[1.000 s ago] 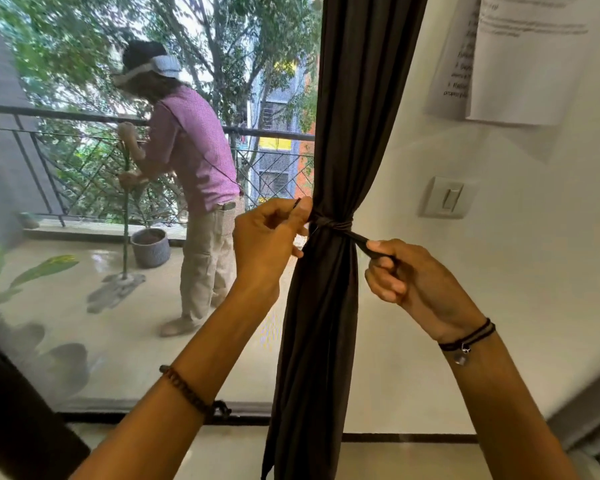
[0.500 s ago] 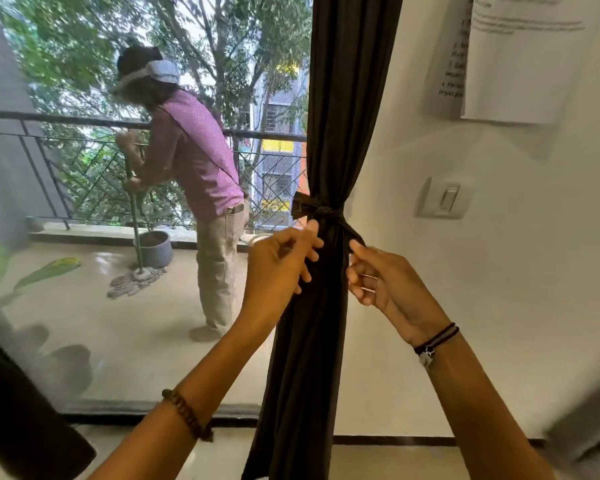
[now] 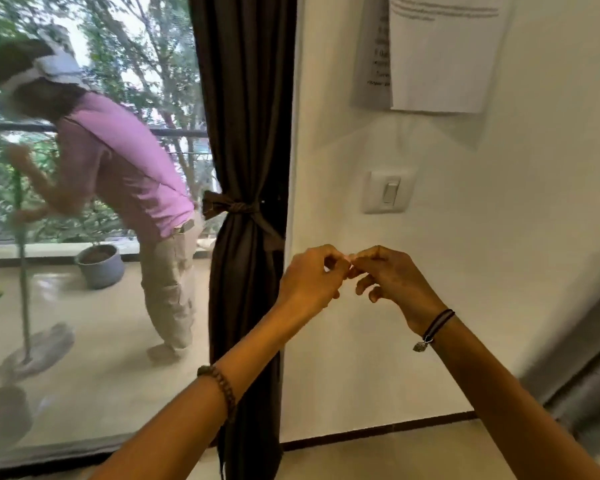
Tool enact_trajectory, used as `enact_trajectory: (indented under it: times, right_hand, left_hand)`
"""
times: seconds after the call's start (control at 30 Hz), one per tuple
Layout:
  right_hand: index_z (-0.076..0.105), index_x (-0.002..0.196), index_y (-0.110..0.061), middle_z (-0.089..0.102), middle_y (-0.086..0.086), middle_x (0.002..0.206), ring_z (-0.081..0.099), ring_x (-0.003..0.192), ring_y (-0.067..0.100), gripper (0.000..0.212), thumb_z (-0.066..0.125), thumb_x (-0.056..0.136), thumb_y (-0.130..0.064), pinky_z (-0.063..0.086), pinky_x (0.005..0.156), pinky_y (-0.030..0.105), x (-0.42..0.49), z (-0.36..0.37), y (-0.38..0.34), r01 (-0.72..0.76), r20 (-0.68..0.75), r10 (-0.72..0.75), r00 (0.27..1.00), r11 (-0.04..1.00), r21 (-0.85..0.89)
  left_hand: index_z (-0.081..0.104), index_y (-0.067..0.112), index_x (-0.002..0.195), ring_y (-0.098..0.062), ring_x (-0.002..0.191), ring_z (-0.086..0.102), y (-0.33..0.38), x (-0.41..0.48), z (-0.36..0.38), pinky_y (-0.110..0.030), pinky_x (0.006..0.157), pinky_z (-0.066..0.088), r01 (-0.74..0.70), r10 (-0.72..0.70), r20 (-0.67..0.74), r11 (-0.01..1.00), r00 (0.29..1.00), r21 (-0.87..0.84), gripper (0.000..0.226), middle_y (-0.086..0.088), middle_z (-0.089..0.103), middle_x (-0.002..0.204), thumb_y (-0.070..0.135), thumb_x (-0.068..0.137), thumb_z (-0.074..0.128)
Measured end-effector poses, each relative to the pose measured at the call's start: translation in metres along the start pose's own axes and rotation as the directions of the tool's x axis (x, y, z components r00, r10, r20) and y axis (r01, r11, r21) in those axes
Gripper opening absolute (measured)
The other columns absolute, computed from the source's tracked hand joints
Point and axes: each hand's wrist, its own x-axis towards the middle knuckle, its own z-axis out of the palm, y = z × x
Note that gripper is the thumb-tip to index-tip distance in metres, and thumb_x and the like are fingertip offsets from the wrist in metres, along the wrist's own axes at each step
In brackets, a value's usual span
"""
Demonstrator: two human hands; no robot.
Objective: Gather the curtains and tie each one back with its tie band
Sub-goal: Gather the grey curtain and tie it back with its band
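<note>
Curtain [image 3: 246, 98]: bunched up beside the wall [image 3: 482, 271].
Tie band [image 3: 238, 206]: knotted round the curtain's middle.
Left hand [image 3: 309, 278]: fingers curled, holding nothing, down and right of the tie band.
Right hand [image 3: 392, 275]: curled, empty, fingertips touching the left hand.

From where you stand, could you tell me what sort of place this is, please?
Probably a room in a flat, beside a glass balcony door: a tied-back dark curtain, a wall light switch, and a railing outside.

I see curtain [image 3: 246, 98] plain dark brown, tie band [image 3: 238, 207] on it same brown. Right of curtain: cream wall [image 3: 499, 237], white switch [image 3: 390, 191]. Left of curtain: pink shirt [image 3: 118, 161], beige trousers [image 3: 168, 282], green mop handle [image 3: 22, 271].
</note>
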Motion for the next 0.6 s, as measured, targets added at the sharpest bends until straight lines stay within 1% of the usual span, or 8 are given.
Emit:
enact_trajectory:
  times: [0.07,0.13,0.23,0.33,0.4,0.5,0.6]
  right_hand:
    - [0.069,0.101,-0.012,0.077,0.000,0.086,0.071,0.067,0.017,0.022,0.068,0.093,-0.033,0.049,0.052,0.022,0.009,-0.030,0.003,0.019,-0.071,-0.022,0.997,0.999,-0.037]
    - [0.070,0.101,-0.015,0.077,-0.001,0.089,0.074,0.071,0.018,0.020,0.068,0.093,-0.034,0.051,0.055,0.023,0.018,-0.065,0.007,0.032,-0.133,-0.042,0.990,0.997,-0.074]
    - [0.069,0.103,-0.014,0.077,0.002,0.092,0.074,0.075,0.021,0.021,0.069,0.093,-0.032,0.051,0.056,0.026,0.031,-0.123,0.013,0.042,-0.221,-0.062,0.973,0.995,-0.093]
    - [0.069,0.103,-0.014,0.077,0.002,0.095,0.075,0.076,0.022,0.020,0.069,0.094,-0.031,0.052,0.056,0.024,0.048,-0.185,0.015,0.037,-0.315,-0.079,0.946,0.990,-0.137]
    - [0.069,0.103,-0.014,0.075,0.002,0.099,0.075,0.077,0.019,0.017,0.067,0.094,-0.029,0.053,0.057,0.025,0.059,-0.231,0.015,0.027,-0.379,-0.094,0.921,0.984,-0.177]
    - [0.068,0.103,-0.014,0.074,0.002,0.101,0.076,0.077,0.017,0.014,0.066,0.095,-0.026,0.054,0.057,0.025,0.075,-0.300,0.007,0.007,-0.461,-0.114,0.880,0.973,-0.229]
    - [0.067,0.104,-0.012,0.074,0.003,0.103,0.076,0.078,0.018,0.017,0.067,0.095,-0.027,0.053,0.058,0.027,0.081,-0.368,-0.003,-0.018,-0.531,-0.129,0.838,0.965,-0.263]
  left_hand:
    - [0.067,0.021,0.106,-0.013,0.067,0.071,0.009,0.024,0.026,-0.031,0.062,0.061,-0.032,0.031,0.042,0.999,0.999,0.006,0.021,0.004,0.071,0.099,0.036,0.099,0.054]
    - [0.067,0.024,0.105,-0.012,0.066,0.070,0.020,0.049,0.057,-0.036,0.066,0.062,-0.073,0.072,0.083,0.997,0.994,0.005,0.018,0.007,0.071,0.097,0.035,0.099,0.054]
    - [0.066,0.028,0.102,-0.008,0.063,0.069,0.042,0.088,0.109,-0.039,0.068,0.061,-0.134,0.135,0.121,0.991,0.983,-0.018,0.014,0.013,0.069,0.093,0.035,0.098,0.054]
    - [0.065,0.030,0.104,-0.010,0.073,0.069,0.071,0.129,0.166,-0.041,0.072,0.061,-0.209,0.211,0.159,0.978,0.965,-0.025,0.012,0.013,0.067,0.095,0.034,0.098,0.055]
    - [0.063,0.030,0.105,-0.012,0.078,0.069,0.094,0.158,0.206,-0.040,0.074,0.061,-0.258,0.259,0.192,0.966,0.947,-0.032,0.011,0.013,0.064,0.096,0.033,0.098,0.056]
    - [0.062,0.029,0.106,-0.012,0.082,0.068,0.131,0.200,0.257,-0.038,0.074,0.061,-0.320,0.319,0.217,0.947,0.922,-0.035,0.011,0.014,0.060,0.094,0.033,0.098,0.056]
    - [0.062,0.028,0.108,-0.013,0.083,0.068,0.178,0.238,0.308,-0.034,0.073,0.060,-0.399,0.400,0.236,0.915,0.886,-0.052,0.013,0.013,0.060,0.095,0.034,0.099,0.056]
